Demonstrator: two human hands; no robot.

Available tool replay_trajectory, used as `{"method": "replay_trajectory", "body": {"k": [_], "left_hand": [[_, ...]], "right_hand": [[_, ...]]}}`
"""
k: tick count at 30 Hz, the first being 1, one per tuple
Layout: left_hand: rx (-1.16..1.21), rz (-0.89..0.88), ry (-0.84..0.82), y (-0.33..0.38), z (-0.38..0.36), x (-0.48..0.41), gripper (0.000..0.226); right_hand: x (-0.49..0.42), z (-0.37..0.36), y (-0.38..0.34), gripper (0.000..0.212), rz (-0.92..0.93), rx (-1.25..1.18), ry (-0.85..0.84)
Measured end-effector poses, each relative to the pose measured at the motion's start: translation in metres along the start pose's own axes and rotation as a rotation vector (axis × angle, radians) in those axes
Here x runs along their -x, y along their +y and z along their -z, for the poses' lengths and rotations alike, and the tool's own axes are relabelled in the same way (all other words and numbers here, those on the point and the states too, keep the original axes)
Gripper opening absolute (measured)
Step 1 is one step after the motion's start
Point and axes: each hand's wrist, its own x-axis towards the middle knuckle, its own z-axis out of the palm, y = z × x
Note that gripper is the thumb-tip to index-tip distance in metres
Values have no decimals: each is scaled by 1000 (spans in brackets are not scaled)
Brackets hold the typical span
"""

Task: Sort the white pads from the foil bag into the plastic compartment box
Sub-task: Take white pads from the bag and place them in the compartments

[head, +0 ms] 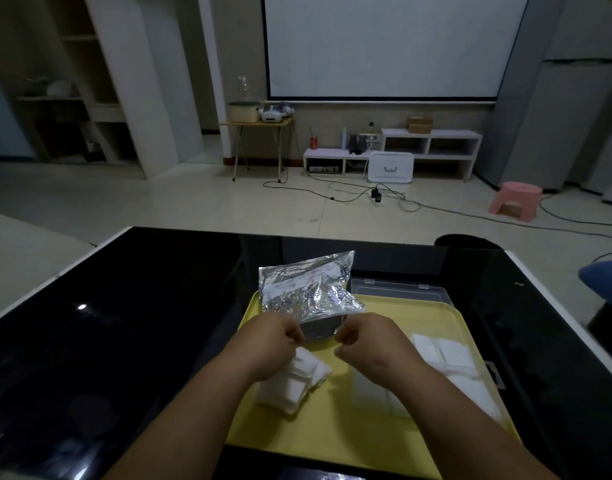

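A crinkled silver foil bag (309, 289) is held above the yellow tray (332, 431), its open mouth facing me. My left hand (275, 336) pinches the bag's near left edge and my right hand (367, 337) pinches its near right edge. A heap of white pads (297, 379) lies on the tray under my left wrist. The clear plastic compartment box (446, 358) sits on the tray's right side with white pads in its compartments, and its open lid (400, 289) stands behind. My right forearm covers part of the box.
The tray rests on a glossy black table (142, 323) with a white rim. Beyond the table's far edge lie tiled floor, cables, a pink stool (516, 201) and low white shelves. A blue object (606, 275) pokes in at the right.
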Motion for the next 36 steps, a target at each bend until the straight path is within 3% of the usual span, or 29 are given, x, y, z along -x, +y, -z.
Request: {"method": "replay_trajectory", "body": {"k": [6, 11, 15, 19, 23, 29, 36], "left_hand": [[-37, 45, -138, -15, 4, 9, 46], [-128, 43, -199, -24, 8, 11, 42], [-253, 21, -286, -25, -2, 12, 52], [-205, -4, -214, -25, -16, 7, 47], [-198, -13, -171, -22, -18, 2, 49], [-269, -65, -115, -19, -18, -2, 48], [-329, -239, -74, -11, -21, -6, 36]], "right_hand": [[1, -13, -14, 29, 87, 55, -97], [3, -28, -23, 46, 122, 125, -171], [5, -34, -26, 21, 208, 311, -127], [6, -31, -23, 26, 256, 437, 11], [1, -26, -15, 20, 267, 380, 109], [3, -12, -16, 2, 111, 172, 187], [5, 2, -7, 42, -18, 4, 216]]}}
